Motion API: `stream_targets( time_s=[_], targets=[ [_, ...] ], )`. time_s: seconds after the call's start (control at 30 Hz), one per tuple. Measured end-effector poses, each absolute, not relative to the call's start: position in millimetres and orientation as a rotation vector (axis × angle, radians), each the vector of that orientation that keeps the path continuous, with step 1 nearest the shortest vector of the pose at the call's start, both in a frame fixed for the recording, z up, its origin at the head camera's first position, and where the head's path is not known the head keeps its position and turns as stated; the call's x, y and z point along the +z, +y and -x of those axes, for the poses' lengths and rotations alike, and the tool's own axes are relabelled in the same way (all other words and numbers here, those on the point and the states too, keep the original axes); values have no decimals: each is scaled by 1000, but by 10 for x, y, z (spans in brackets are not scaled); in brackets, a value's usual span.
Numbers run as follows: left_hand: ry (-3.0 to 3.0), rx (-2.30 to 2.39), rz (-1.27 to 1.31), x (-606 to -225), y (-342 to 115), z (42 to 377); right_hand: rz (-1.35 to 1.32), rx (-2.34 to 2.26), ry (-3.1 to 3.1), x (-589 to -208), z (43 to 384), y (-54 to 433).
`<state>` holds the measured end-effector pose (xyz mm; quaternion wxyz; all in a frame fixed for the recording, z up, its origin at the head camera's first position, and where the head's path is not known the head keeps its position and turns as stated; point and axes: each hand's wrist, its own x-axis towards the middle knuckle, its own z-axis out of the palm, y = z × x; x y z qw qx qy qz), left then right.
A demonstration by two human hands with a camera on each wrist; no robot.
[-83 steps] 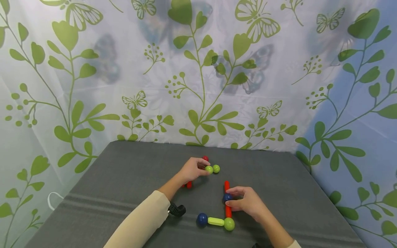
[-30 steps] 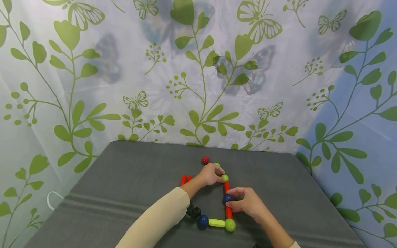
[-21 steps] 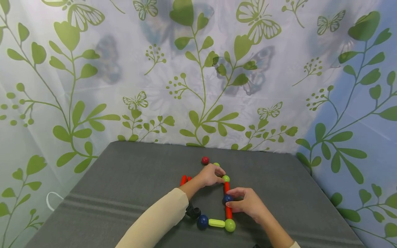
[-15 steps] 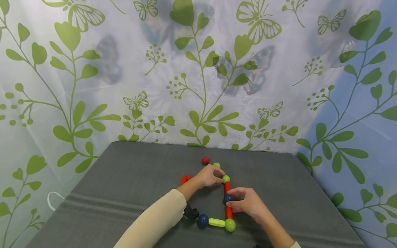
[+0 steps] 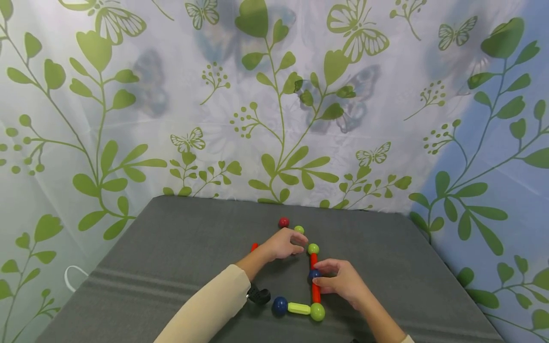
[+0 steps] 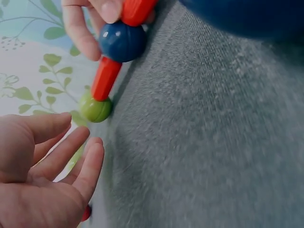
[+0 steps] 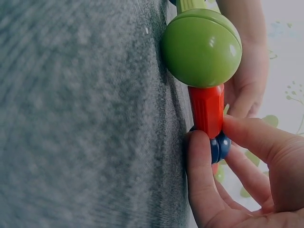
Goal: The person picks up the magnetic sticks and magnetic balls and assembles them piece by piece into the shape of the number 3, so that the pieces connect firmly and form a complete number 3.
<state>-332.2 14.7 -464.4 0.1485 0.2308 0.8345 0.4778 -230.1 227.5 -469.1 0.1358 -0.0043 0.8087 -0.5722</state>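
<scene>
My right hand (image 5: 340, 281) pinches a blue ball (image 5: 314, 275) between thumb and fingers. From that ball one red rod (image 5: 314, 259) runs to a green ball (image 5: 313, 248) at the far end. Another red rod (image 7: 207, 111) leads to the near green ball (image 5: 317, 312), where a yellow-green rod (image 5: 299, 308) joins it to a second blue ball (image 5: 280, 306). Just left of the far green ball, my left hand (image 5: 285, 244) holds nothing, its fingers apart; the left wrist view shows the gap between its fingertips and that ball (image 6: 96, 107).
Beyond my left hand lie a loose red ball (image 5: 284, 222) and a loose green ball (image 5: 299, 229). A red rod (image 5: 255, 247) shows partly behind the left forearm. The dark grey table (image 5: 193, 238) ends at a leaf-patterned curtain (image 5: 240, 119).
My left hand carried a green ball to the far end of the red rod, then let go and drew back left. The right hand keeps its hold on the blue ball.
</scene>
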Motion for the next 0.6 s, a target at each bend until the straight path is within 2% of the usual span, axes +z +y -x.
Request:
stream_targets(
  time_s=[0.6],
  targets=[
    [2746,1253,-719,-4587,-657,3087,29,-1600,2364,-4686,2290,2314]
  ],
)
